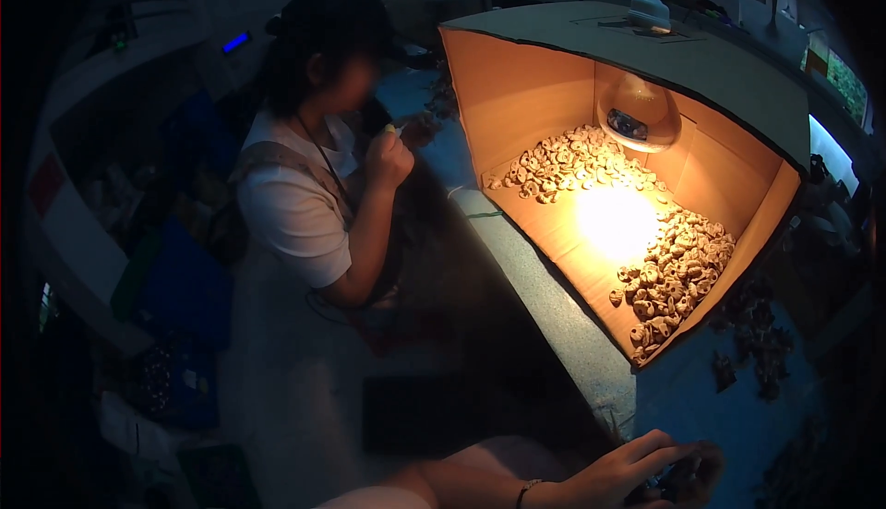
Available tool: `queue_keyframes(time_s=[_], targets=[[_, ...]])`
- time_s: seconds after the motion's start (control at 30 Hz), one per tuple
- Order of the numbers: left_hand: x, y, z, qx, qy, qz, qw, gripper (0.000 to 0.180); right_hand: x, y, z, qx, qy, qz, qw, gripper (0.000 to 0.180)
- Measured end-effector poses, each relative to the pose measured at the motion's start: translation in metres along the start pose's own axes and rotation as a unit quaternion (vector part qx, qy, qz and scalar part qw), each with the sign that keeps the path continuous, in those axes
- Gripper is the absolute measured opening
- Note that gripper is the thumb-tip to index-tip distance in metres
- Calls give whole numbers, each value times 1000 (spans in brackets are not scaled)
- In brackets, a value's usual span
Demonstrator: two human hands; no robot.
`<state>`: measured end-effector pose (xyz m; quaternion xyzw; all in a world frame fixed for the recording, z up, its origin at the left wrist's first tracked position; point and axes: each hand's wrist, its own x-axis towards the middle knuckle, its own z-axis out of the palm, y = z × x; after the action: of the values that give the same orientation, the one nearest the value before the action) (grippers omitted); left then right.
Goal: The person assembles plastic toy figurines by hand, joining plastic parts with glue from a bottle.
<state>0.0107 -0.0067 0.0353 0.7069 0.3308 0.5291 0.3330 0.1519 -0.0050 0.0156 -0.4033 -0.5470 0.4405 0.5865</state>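
My left hand (620,470), with a thin bracelet at the wrist, reaches in from the lower edge to the table's near corner. Its fingers and thumb close around a small dark piece (681,483) that is too dim to make out. My right hand is not visible. On the blue-green table (554,301) an open cardboard box (646,66) lies on its side. A glowing lamp bulb (637,112) hangs inside it over two heaps of pale ring-shaped pieces (572,163) (678,269).
A seated person in a white shirt (305,186) at the table's left side holds a small piece up near the face. Several dark pieces (752,334) lie on the table right of the box. Cluttered shelves and bags stand at the left in the dark.
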Motion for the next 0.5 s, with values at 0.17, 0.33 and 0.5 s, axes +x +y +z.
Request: queue_keyframes(time_s=[0.17, 0.33, 0.5], targets=[[-2, -2, 1, -3, 8, 2, 1000, 55, 0, -3, 1, -2, -2, -1, 1000, 73], [-2, -1, 3, -8, 10, 5, 1000, 56, 0, -4, 1, -3, 0, -3, 1000, 72], [-5, -3, 2, -19, 11, -13, 1000, 56, -2, 13, -6, -3, -2, -2, 1000, 71]])
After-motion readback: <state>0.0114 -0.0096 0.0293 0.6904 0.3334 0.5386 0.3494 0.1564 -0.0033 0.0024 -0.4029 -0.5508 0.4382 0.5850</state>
